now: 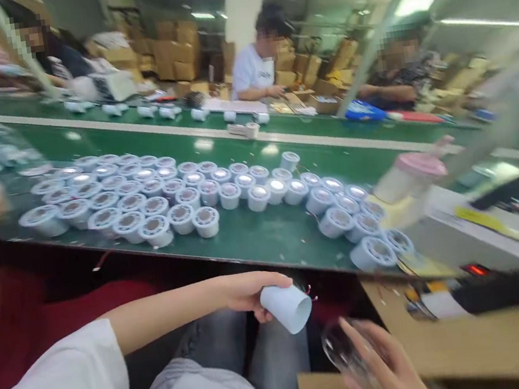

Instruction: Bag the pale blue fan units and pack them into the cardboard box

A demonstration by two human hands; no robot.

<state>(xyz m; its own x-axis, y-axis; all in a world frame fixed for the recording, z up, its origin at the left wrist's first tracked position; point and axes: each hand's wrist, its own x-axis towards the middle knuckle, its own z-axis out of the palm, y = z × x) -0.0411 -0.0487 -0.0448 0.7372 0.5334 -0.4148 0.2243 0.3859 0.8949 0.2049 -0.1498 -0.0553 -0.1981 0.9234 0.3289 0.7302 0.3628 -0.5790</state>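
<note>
My left hand (pixel 246 293) is closed around a pale blue-white plastic cylinder (pixel 284 306), held over my lap with its open end tilted down to the right. Thin wires with red on them stick out beside its rim. To the lower right, my right hand (pixel 386 359) grips a clear round plastic cup (pixel 339 346), blurred by motion and a little apart from the cylinder. Ahead on the green bench (pixel 266 244) stand many similar white housings (pixel 190 197) with round, slotted tops, in a wide cluster. A second group of housings (pixel 345 212) stands toward the right.
A cardboard box (pixel 475 345) is at my lower right, with a co-worker's dark sleeve (pixel 507 296) reaching over it. A pink-lidded cup (pixel 410 174) and a white box (pixel 474 223) stand on the right. Across the bench sits a person in a white shirt (pixel 250 71).
</note>
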